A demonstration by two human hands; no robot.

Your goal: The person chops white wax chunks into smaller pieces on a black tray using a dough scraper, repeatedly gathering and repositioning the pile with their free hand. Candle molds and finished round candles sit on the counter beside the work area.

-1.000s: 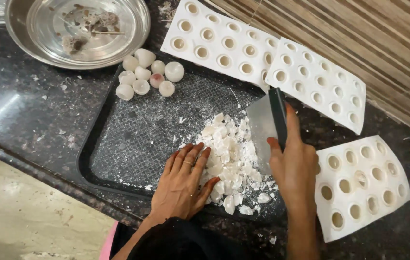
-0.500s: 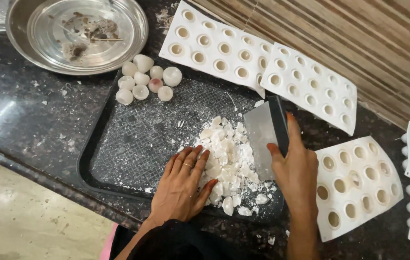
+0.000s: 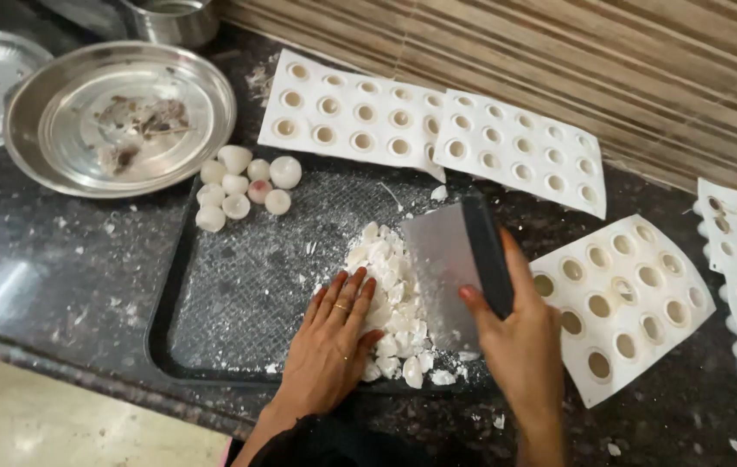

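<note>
- Left hand [image 3: 331,342] flat, fingers spread, on white broken pieces [image 3: 392,294]
- right hand [image 3: 520,333] grips scraper [image 3: 448,259], just right of pile
- keep blade flat against tray [image 3: 239,285], push toward left palm

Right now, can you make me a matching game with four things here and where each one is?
Things:
1. left hand
2. scraper
3. round white shells
4. steel plate

Places:
A. far left corner of the black tray
B. held in the right hand
C. on the counter, left of the tray
D. flat on the pile of white broken pieces

Pairs: 1-D, 2-B, 3-A, 4-C
</note>
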